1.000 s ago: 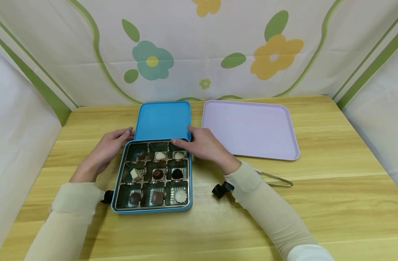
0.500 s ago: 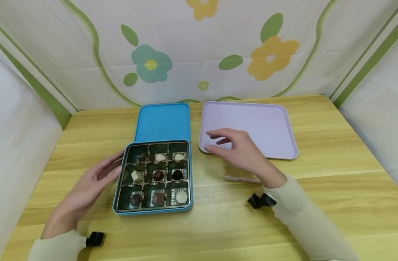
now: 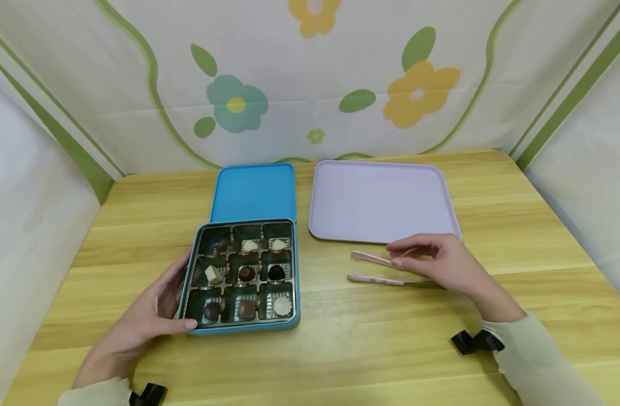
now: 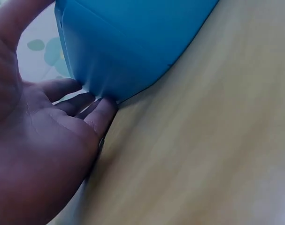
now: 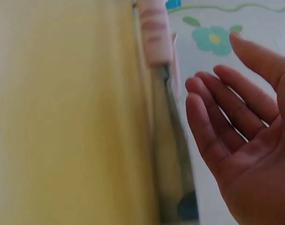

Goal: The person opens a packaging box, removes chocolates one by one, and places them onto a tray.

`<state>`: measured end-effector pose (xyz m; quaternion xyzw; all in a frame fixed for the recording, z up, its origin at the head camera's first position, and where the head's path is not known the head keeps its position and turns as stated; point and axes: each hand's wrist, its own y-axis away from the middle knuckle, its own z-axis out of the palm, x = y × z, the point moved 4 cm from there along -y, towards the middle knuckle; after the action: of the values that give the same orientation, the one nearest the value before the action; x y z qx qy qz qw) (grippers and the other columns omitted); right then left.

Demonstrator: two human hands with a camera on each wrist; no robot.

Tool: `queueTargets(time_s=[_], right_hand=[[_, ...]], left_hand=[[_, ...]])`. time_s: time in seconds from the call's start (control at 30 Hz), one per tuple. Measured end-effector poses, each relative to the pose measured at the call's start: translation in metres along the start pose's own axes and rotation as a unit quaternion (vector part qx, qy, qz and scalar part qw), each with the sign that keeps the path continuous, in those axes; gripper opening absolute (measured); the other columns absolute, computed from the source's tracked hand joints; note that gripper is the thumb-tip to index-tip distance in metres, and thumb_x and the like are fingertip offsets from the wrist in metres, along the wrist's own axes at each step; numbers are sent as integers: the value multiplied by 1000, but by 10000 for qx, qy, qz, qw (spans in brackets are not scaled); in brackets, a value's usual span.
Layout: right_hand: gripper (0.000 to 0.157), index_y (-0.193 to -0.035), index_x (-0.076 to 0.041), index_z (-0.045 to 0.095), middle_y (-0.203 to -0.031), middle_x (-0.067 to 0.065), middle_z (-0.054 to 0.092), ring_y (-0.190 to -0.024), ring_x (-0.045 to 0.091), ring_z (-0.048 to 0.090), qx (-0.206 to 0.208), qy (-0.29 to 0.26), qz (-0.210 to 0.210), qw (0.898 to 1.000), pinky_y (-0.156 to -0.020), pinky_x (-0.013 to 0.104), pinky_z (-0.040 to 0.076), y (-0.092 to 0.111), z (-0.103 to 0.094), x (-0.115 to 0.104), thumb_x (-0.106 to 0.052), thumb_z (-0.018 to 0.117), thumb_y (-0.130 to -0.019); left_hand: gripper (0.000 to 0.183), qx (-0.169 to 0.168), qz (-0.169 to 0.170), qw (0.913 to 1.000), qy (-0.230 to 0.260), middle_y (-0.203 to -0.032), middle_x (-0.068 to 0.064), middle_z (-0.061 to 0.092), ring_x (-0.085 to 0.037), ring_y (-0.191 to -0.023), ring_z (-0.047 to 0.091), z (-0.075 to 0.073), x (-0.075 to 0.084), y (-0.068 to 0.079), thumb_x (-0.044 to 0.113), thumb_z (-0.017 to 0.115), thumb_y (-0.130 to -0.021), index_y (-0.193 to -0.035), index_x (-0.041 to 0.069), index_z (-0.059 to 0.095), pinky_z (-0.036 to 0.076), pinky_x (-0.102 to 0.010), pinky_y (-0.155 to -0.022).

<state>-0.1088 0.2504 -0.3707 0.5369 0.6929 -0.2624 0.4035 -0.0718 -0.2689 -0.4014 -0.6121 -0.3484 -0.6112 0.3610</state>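
Observation:
An open blue tin point(image 3: 295, 293) holds chocolates in a dark divided insert, one per compartment. My left hand point(image 3: 142, 318) lies against the tin's left side, its thumb on the rim by the near-left corner. The left wrist view shows nearly straight fingertips touching the tin's blue side wall point(image 4: 123, 42). To the right, metal tongs with pink ends point(image 3: 376, 279) lie on the table. Over their metal part hovers my right hand point(image 3: 444, 262), with thumb and fingers apart around nothing. In the right wrist view the tongs point(image 5: 155, 42) are beside the spread fingers.
A blue lid point(image 3: 254, 192) lies behind the tin, its near edge hidden by it. A lilac tray point(image 3: 381, 200) is at the back right, just beyond the tongs. White floral cloth point(image 3: 289, 73) closes off the table's back and sides.
My right hand has left the tin's far-right corner and moved right and nearer, over the tongs. My left hand has slid down the tin's left side, its thumb now on the near rim.

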Motion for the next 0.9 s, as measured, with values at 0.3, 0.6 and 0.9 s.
queueTargets(time_s=[0.3,0.6,0.9], right_hand=[[34,-129,-8,78,-124,1,81,-103,11,78,-532,-593,-173,9967,-82,25,63,4,-7,30,-12,83,-95],[52,-136,-13,74,-132,2,76,-112,8,73,-966,-425,-788,9913,-93,21,59,4,-8,43,-9,90,-87],[51,-132,-21,76,-134,3,72,-114,4,69,-861,20,-840,9927,-96,17,55,7,-5,44,-16,93,-84]], left_hand=[[140,-535,322,9970,-462,-183,-12,-10,9,-158,23,-1,0,2,-25,79,-70,-174,14,-7,32,-11,-120],[142,-468,150,9968,-636,-183,-12,-11,12,-156,22,3,-2,0,-22,82,-73,-174,19,-8,32,-10,-118],[132,-283,-175,9982,-499,-183,-12,-8,13,-155,26,9,3,7,-17,82,-79,-175,22,1,34,-9,-117]])
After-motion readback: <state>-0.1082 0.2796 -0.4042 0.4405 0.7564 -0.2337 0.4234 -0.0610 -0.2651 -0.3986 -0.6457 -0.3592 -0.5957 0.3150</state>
